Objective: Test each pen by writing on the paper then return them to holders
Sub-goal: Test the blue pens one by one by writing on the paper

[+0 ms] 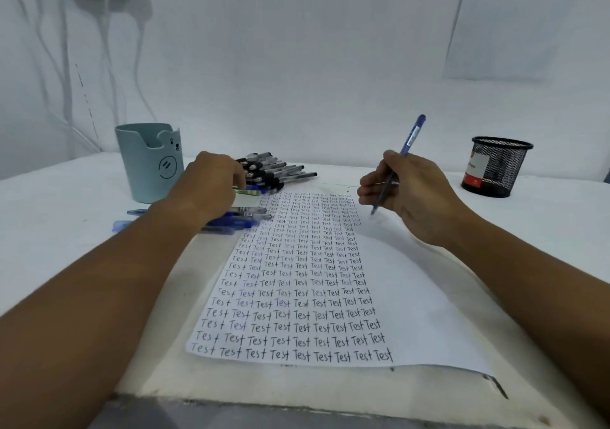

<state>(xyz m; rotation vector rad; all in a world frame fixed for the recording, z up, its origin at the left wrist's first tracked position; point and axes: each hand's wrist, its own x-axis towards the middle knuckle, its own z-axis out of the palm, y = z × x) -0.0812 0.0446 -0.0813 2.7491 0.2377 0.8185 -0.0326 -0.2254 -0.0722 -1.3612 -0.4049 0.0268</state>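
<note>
A white sheet of paper (406, 303) lies on the table, its left part filled with rows of the word "Test". My right hand (409, 194) grips a blue pen (411, 138) upright, tip just above the paper's upper right area. My left hand (211, 187) rests with curled fingers on a pile of pens (277, 171) at the paper's top left; whether it holds one is hidden. Several blue pens (231, 222) lie under that wrist. A pale blue bear-face holder (148, 161) stands at the left, a black mesh holder (498, 168) at the right.
The white table (66, 217) meets a white wall at the back. Cables hang down the wall at the far left. A paper sheet is taped to the wall at upper right. The table's near edge runs along the bottom of the view.
</note>
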